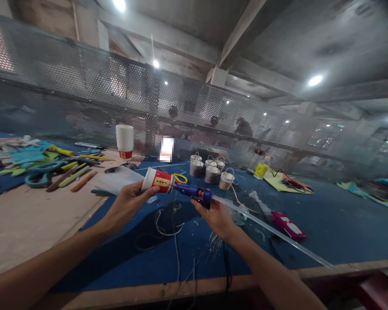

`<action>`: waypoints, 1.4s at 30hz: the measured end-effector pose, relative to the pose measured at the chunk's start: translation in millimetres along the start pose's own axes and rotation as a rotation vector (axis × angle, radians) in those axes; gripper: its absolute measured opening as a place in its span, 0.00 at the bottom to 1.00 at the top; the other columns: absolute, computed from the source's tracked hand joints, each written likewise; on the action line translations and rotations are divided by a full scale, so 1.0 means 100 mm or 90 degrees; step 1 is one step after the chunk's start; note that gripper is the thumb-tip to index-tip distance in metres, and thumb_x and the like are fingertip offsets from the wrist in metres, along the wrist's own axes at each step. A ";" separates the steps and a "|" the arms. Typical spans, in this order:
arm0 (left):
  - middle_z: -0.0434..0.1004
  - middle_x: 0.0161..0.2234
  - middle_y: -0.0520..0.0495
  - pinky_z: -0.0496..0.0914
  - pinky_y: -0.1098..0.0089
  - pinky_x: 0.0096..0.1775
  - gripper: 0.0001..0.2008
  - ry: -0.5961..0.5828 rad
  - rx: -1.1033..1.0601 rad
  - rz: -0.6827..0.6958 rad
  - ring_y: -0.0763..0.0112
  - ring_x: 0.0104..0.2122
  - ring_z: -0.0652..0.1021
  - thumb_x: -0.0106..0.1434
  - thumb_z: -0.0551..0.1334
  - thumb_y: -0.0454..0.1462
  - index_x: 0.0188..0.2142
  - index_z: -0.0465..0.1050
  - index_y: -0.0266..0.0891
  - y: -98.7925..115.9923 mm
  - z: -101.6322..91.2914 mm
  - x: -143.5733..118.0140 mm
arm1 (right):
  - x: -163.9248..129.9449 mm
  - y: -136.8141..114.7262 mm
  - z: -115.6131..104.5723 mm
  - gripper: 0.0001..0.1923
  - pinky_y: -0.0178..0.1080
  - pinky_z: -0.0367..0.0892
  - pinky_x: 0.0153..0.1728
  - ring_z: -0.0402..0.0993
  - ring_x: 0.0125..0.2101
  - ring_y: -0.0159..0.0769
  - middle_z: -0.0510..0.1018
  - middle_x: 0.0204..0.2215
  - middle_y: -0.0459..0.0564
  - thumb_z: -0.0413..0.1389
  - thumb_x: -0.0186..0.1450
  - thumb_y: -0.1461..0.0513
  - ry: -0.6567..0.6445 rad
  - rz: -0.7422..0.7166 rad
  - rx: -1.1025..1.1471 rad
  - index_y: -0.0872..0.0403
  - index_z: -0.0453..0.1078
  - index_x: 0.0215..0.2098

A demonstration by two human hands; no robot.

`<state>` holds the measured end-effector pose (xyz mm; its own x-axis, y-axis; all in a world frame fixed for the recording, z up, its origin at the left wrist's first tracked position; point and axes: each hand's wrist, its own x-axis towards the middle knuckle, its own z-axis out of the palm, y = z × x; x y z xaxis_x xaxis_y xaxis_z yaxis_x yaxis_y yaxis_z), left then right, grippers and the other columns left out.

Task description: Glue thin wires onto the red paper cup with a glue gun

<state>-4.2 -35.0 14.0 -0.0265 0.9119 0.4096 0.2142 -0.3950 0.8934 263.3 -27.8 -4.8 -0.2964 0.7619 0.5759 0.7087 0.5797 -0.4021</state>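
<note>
My left hand [131, 199] is closed round a red and white paper cup [160, 181], which lies tipped on its side in the air. In my right hand [218, 215] is a blue glue gun [189, 189], with a long clear glue stick [271, 230] running out of its back. The gun's nozzle points left and is at the cup's base; whether it touches cannot be made out. Under the hands, a loop of white cord [163, 230] lies on the blue table cover [116, 262]. Yellow-handled scissors [180, 178] show just behind the cup.
Several small cord-wrapped cups with handles [211, 174] stand beyond my hands. A stack of paper cups [124, 140] is at the back left, near scissors [40, 175] and coloured scraps [19, 155]. A magenta box [288, 225] lies right. A perforated metal screen [123, 90] runs behind.
</note>
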 end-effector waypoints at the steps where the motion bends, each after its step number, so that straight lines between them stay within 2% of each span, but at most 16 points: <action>1: 0.87 0.36 0.47 0.75 0.64 0.38 0.14 0.001 0.002 0.001 0.57 0.37 0.81 0.61 0.68 0.47 0.41 0.84 0.42 0.00 0.00 0.00 | 0.00 0.00 0.00 0.17 0.38 0.65 0.31 0.77 0.30 0.42 0.80 0.30 0.49 0.53 0.70 0.47 0.002 0.000 0.001 0.50 0.73 0.42; 7: 0.86 0.38 0.48 0.75 0.64 0.39 0.13 -0.005 0.002 0.008 0.57 0.38 0.81 0.62 0.67 0.46 0.41 0.83 0.43 -0.04 -0.01 0.01 | 0.00 0.00 0.00 0.17 0.38 0.65 0.31 0.77 0.30 0.42 0.80 0.30 0.49 0.53 0.70 0.47 -0.003 0.004 0.014 0.50 0.73 0.42; 16: 0.84 0.32 0.47 0.74 0.64 0.33 0.12 -0.003 -0.001 0.012 0.59 0.33 0.80 0.62 0.67 0.45 0.41 0.84 0.43 -0.11 -0.02 0.02 | -0.01 0.03 0.00 0.18 0.38 0.63 0.30 0.76 0.29 0.42 0.80 0.29 0.49 0.53 0.70 0.47 -0.004 -0.003 -0.020 0.51 0.74 0.41; 21: 0.84 0.35 0.47 0.73 0.66 0.35 0.12 0.003 -0.001 0.019 0.61 0.34 0.79 0.62 0.67 0.43 0.42 0.83 0.43 -0.12 -0.03 0.03 | -0.02 0.02 0.00 0.18 0.37 0.62 0.29 0.75 0.26 0.40 0.80 0.27 0.48 0.53 0.70 0.47 -0.004 0.003 -0.020 0.51 0.74 0.39; 28: 0.82 0.29 0.48 0.72 0.67 0.30 0.12 -0.002 0.002 0.021 0.61 0.31 0.79 0.62 0.67 0.45 0.39 0.83 0.40 -0.10 -0.03 0.02 | -0.02 0.01 0.00 0.17 0.36 0.64 0.31 0.77 0.29 0.40 0.81 0.31 0.49 0.54 0.70 0.48 -0.002 -0.003 -0.013 0.51 0.74 0.43; 42: 0.86 0.38 0.46 0.74 0.64 0.39 0.15 -0.013 0.011 0.003 0.59 0.37 0.80 0.62 0.67 0.47 0.43 0.83 0.41 -0.05 -0.01 0.01 | -0.02 0.01 0.00 0.17 0.37 0.66 0.32 0.79 0.33 0.43 0.82 0.33 0.50 0.53 0.70 0.48 0.014 0.006 -0.019 0.51 0.74 0.43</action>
<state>-6.0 -31.8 10.2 -0.0062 0.9123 0.4094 0.2314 -0.3970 0.8882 264.1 -28.9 -6.5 -0.2756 0.7605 0.5880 0.7298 0.5636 -0.3869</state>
